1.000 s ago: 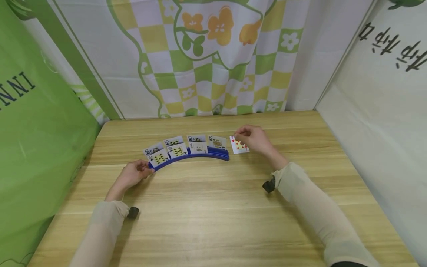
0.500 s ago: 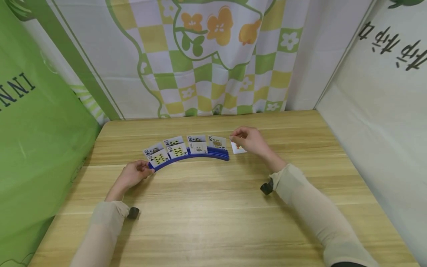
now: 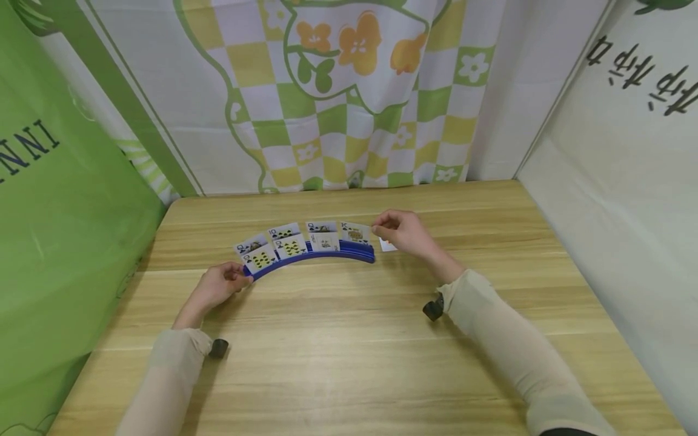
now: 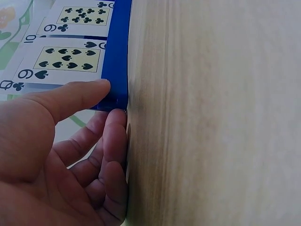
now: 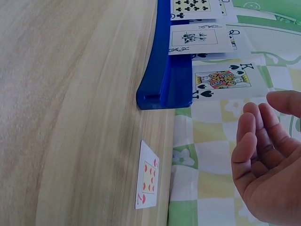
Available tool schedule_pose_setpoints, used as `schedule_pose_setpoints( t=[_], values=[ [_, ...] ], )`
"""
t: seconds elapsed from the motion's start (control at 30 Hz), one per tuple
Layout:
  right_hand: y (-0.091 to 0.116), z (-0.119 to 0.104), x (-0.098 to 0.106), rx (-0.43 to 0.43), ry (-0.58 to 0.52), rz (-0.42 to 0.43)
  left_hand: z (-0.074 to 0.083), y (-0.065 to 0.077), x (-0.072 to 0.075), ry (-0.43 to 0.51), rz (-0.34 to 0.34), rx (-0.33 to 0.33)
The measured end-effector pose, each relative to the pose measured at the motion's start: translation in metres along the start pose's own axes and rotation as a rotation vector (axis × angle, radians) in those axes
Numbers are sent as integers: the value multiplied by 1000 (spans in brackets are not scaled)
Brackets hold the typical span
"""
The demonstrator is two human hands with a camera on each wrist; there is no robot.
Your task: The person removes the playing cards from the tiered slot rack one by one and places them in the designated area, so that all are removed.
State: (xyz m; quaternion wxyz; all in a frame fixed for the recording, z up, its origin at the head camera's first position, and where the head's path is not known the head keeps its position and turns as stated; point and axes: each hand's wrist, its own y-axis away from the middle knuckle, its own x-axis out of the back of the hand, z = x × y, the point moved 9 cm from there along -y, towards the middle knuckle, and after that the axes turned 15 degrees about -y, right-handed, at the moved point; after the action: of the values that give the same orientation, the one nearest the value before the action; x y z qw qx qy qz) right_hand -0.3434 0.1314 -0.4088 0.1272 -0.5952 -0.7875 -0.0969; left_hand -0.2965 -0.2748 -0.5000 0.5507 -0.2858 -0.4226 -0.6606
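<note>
A curved blue card holder stands on the table with playing cards upright in two rows. My left hand pinches its left end, thumb in front beside the nine of spades. A nine of clubs and a joker stand in the front row, with other cards partly hidden behind them. At the right end is a king of spades. Beside its right edge is my right hand, thumb and fingers apart, nothing between them. Below that hand a seven of hearts lies face up, mostly hidden in the head view.
The wooden table extends in front of the holder. A checked, flowered curtain hangs behind the back edge. Green cloth lines the left side and a white sheet the right.
My right hand has moved left from over the seven of hearts to the right edge of the king of spades. My left hand keeps its grip on the holder's end.
</note>
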Motion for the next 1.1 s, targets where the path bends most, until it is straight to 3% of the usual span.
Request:
schedule_pose_setpoints(
  t=[1.1],
  values=[
    [-9,2,-11,43,38,-10,-2,-1,0,-25,15,-7]
  ],
)
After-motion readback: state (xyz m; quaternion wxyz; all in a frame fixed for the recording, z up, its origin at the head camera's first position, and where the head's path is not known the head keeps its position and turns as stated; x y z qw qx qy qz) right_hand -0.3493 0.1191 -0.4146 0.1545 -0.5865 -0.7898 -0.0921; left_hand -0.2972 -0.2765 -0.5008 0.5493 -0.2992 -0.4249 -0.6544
